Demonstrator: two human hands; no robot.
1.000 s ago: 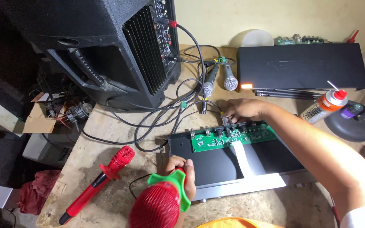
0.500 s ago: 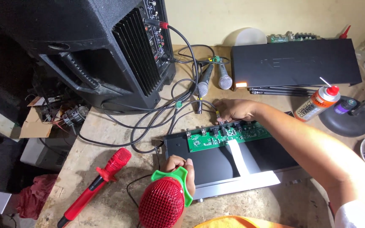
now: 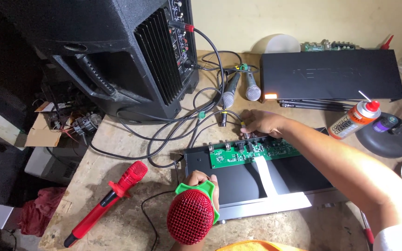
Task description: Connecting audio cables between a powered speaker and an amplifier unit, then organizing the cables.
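The left hand point(image 3: 202, 180) is clenched around a red mesh-headed microphone point(image 3: 190, 216) with a green collar, held upright close under the camera. The fingers point(image 3: 214, 182) wrap the handle just above the collar, and the round grille sits below them, over the near edge of the desk point(image 3: 131, 139). This hand also rests against the front left corner of an opened black chassis point(image 3: 257, 183).

The right hand point(image 3: 262, 123) reaches across to the far edge of that chassis. Its fingers point(image 3: 246, 132) press down at the back edge of a green circuit board point(image 3: 254, 151), at the row of connectors there. Whether they pinch a small part or only touch it cannot be told, as the fingertips hide the spot. A white flat ribbon cable point(image 3: 267, 174) runs from the board towards the near side of the chassis.

A second red microphone point(image 3: 110, 197) lies flat on the desk to the left, well apart from both hands. Two silver-headed microphones point(image 3: 240, 90) lie just beyond the right hand, near a tangle of black cables point(image 3: 173, 135) leading to a large black speaker point(image 3: 117, 51). A spray can point(image 3: 353, 121) with a red cap stands right of the forearm, beside a black flat unit point(image 3: 331, 74).
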